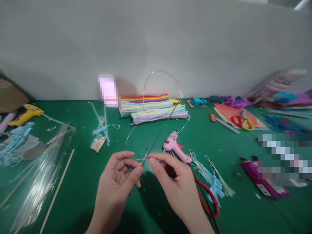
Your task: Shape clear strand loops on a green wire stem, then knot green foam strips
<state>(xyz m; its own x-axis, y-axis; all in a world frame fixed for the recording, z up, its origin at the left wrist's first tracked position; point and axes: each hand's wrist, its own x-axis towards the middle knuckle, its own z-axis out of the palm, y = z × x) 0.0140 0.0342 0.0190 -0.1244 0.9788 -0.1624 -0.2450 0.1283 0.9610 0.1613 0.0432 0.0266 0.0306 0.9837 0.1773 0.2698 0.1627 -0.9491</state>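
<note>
Above the table's middle, my left hand [119, 182] pinches a thin wire [159, 135] between thumb and fingers. The wire curves up into a large loop that stands in front of the grey wall. My right hand [173, 182] is closed close beside the left, its thumb and forefinger pinched on the wire near where its ends meet. Just beyond the right hand lies a pink glue gun [174, 146]. Behind the loop rests a stack of pastel and bright pipe cleaners [153, 109].
On the left are a yellow glue gun [26, 115], clear plastic sleeves [40, 185], wooden sticks [57, 191] and a small bag of beads [98, 143]. Blue tassels [214, 182] and red-handled pliers [212, 198] flank my right wrist. Scissors [243, 120] lie at the right.
</note>
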